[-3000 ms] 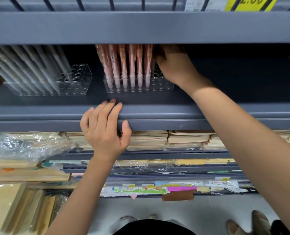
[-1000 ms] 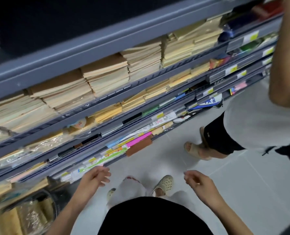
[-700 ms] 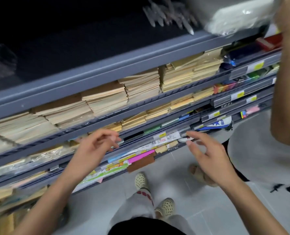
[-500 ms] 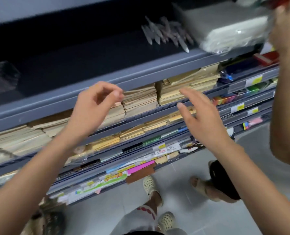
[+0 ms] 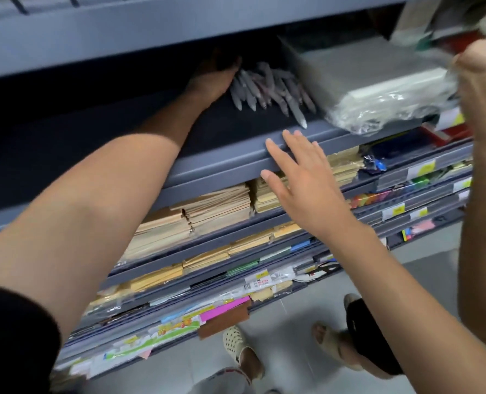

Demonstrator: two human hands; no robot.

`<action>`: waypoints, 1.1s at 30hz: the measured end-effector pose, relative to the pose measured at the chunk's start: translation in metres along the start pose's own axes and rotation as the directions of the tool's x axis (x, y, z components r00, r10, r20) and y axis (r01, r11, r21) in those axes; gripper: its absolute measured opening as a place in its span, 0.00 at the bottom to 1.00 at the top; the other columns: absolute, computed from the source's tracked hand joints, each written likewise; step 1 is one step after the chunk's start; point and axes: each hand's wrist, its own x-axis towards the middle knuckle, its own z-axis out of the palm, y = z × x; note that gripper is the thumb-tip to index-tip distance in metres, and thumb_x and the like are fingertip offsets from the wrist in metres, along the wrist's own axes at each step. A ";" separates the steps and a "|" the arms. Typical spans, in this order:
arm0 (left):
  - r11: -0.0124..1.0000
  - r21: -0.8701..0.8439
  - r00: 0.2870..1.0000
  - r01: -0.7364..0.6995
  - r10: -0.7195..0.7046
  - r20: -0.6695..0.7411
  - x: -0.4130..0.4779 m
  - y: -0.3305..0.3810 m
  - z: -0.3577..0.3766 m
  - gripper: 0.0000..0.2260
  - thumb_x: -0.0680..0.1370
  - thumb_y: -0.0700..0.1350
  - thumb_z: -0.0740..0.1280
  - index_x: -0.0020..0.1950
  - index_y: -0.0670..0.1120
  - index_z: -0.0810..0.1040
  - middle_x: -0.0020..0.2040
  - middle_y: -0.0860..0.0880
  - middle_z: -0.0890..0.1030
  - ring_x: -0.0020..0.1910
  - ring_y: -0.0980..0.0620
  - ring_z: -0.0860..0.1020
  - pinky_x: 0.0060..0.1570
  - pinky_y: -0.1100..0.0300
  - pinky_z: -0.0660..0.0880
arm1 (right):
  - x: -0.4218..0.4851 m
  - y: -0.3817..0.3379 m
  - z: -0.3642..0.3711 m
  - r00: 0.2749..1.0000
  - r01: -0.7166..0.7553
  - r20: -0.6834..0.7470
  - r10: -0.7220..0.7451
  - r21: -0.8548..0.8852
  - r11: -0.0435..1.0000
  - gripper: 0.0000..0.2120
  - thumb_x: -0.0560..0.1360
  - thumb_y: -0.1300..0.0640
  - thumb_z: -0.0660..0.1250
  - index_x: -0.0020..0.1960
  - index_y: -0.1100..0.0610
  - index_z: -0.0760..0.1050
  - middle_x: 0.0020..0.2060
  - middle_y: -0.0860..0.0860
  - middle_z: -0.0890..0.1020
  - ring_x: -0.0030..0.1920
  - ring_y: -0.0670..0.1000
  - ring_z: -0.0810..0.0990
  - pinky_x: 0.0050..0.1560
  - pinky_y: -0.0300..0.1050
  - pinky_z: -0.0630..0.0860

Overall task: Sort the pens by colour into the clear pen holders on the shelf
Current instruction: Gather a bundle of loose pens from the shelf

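Task status: incomplete, as judged from this view. A loose heap of pens point(image 5: 267, 92) lies flat on the dark shelf point(image 5: 222, 166), far in and unsorted, tips toward the near edge. Their colours read as greyish with some reddish barrels, but blur prevents a firm count. The clear pen holders are not in view, so what they already hold cannot be checked.

Left hand point(image 5: 213, 78): reached deep into the shelf, just left of the pen heap and touching or nearly touching it. The fingers are in shadow, and it cannot be told whether they grip any pens.

Right hand point(image 5: 301, 177): fingers straight and spread, holding nothing, fingertips at the shelf's front lip. Contact with the lip cannot be confirmed.

Containers: none in view holds pens. Right of the heap, a plastic-wrapped packet point(image 5: 378, 89) of pale flat stock sits on the same shelf, with a second person's hand point(image 5: 480, 81) at its right end. The tiers below carry stacked brown envelopes point(image 5: 207, 211).

Remaining work, by estimate: gather the heap, separate by colour, load the holders.
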 end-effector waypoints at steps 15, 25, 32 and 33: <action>0.996 0.031 0.994 -0.083 0.081 0.067 0.030 0.003 0.017 0.14 0.82 0.49 0.65 0.63 0.43 0.79 0.62 0.44 0.81 0.61 0.50 0.77 0.53 0.66 0.69 | 0.036 0.002 -0.010 0.991 0.025 -0.125 -0.046 -0.169 0.985 0.19 0.82 0.44 0.56 0.66 0.51 0.76 0.59 0.54 0.76 0.58 0.59 0.70 0.52 0.54 0.67; 0.995 -0.076 0.997 -0.060 0.063 0.035 0.025 0.003 0.011 0.15 0.81 0.50 0.67 0.59 0.39 0.80 0.58 0.41 0.82 0.51 0.55 0.76 0.49 0.65 0.73 | 0.088 0.010 -0.008 0.979 -0.157 -0.136 0.150 -0.039 0.987 0.12 0.79 0.50 0.63 0.57 0.55 0.78 0.49 0.57 0.82 0.50 0.62 0.78 0.45 0.50 0.73; 0.990 -0.112 0.986 -0.081 0.096 0.137 0.017 0.015 0.009 0.18 0.85 0.53 0.59 0.71 0.46 0.74 0.68 0.52 0.74 0.63 0.59 0.71 0.56 0.70 0.65 | 0.101 0.004 -0.002 0.976 -0.093 -0.204 0.076 -0.072 0.993 0.12 0.78 0.45 0.64 0.52 0.52 0.81 0.45 0.55 0.83 0.45 0.62 0.81 0.39 0.45 0.67; 0.989 -0.122 0.986 -0.085 0.102 0.134 0.017 0.015 0.010 0.19 0.84 0.53 0.59 0.71 0.46 0.74 0.67 0.53 0.74 0.62 0.59 0.71 0.56 0.70 0.65 | 0.102 0.004 -0.001 0.974 -0.091 -0.216 0.073 -0.075 0.993 0.12 0.78 0.46 0.64 0.52 0.52 0.80 0.45 0.55 0.83 0.45 0.62 0.81 0.38 0.46 0.66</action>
